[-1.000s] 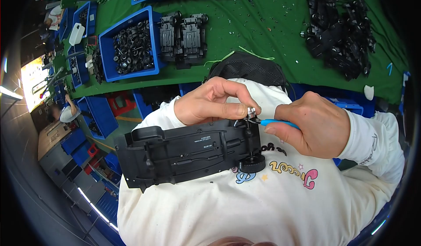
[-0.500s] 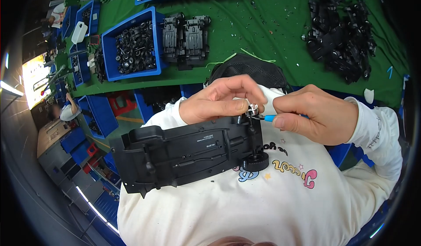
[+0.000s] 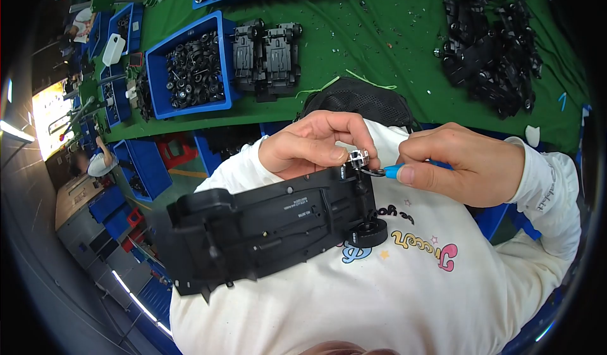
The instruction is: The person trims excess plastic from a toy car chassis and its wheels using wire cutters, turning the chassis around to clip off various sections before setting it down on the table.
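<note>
Green bench (image 3: 316, 51) is filling the upper frame. Blue tool (image 3: 392, 171) could be slipping into the left hand (image 3: 306, 149) if pressing askew; chassis (image 3: 288, 227) could be twisting if the pinch is slack. Chassis is sitting centre-left, below left hand, half-curled, apparently pinching the silver hub (image 3: 358, 159); right hand (image 3: 460, 170) is gripping the tool, fingers closed.

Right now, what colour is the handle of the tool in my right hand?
The handle is blue; it shows best in the head view.
</note>
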`<move>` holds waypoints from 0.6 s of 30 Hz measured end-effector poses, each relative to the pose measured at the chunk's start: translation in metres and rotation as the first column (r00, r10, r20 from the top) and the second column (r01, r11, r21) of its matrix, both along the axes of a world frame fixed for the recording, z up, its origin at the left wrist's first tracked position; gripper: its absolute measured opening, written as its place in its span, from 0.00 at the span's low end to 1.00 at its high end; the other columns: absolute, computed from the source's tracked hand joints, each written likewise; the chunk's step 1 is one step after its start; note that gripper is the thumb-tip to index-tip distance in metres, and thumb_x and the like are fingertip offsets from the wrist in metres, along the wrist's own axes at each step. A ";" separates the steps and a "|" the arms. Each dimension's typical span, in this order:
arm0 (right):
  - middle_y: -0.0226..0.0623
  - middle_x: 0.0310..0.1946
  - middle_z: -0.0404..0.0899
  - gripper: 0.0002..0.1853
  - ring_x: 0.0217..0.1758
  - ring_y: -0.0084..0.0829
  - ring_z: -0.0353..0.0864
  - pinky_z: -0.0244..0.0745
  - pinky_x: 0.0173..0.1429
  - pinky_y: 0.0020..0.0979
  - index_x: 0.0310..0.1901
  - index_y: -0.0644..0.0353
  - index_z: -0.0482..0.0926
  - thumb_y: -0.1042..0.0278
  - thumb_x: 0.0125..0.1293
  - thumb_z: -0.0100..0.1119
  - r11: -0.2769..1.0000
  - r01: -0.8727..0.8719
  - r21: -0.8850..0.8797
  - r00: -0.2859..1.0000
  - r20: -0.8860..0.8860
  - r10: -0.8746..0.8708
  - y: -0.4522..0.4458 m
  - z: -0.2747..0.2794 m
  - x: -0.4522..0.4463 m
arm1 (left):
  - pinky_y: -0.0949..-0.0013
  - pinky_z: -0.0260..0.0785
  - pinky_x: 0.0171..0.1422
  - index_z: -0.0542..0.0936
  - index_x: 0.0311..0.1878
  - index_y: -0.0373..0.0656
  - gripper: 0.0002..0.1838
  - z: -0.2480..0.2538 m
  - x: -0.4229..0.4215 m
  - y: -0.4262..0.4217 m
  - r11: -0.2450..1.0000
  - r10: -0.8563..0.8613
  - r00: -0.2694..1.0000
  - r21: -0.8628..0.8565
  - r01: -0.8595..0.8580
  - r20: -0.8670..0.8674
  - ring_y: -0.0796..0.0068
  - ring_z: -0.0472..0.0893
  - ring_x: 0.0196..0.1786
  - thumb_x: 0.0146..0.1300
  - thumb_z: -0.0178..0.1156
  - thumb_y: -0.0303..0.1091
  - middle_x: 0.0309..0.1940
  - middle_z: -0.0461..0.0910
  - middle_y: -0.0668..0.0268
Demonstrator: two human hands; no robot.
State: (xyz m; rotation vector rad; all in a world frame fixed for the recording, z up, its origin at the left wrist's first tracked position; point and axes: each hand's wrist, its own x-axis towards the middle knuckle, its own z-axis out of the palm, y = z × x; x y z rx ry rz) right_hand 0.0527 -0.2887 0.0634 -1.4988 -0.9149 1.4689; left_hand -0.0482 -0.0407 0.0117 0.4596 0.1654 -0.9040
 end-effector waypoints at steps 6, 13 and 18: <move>0.40 0.19 0.69 0.24 0.21 0.35 0.68 0.64 0.30 0.38 0.26 0.65 0.70 0.55 0.78 0.49 0.999 0.031 -0.032 0.999 -0.009 -0.031 0.001 0.004 -0.001 | 0.65 0.66 0.65 0.78 0.48 0.32 0.19 -0.006 0.000 0.000 0.999 0.017 0.998 -0.044 -0.014 0.065 0.67 0.79 0.53 0.57 0.68 0.35 0.46 0.81 0.56; 0.41 0.20 0.69 0.23 0.26 0.39 0.71 0.64 0.31 0.39 0.24 0.64 0.71 0.55 0.71 0.61 0.990 0.134 0.038 0.989 0.060 -0.136 0.000 0.009 -0.014 | 0.63 0.69 0.67 0.78 0.53 0.30 0.22 -0.001 0.006 0.012 1.000 -0.004 0.998 -0.025 0.006 0.068 0.64 0.80 0.57 0.58 0.68 0.32 0.51 0.81 0.52; 0.23 0.19 0.71 0.13 0.22 0.15 0.63 0.59 0.27 0.27 0.29 0.63 0.78 0.64 0.63 0.71 0.925 0.374 -0.072 0.890 -0.254 -0.379 -0.005 -0.011 -0.016 | 0.63 0.71 0.68 0.78 0.55 0.34 0.21 -0.005 0.024 0.032 0.988 0.146 0.970 0.014 -0.151 0.192 0.64 0.80 0.59 0.61 0.66 0.32 0.55 0.80 0.52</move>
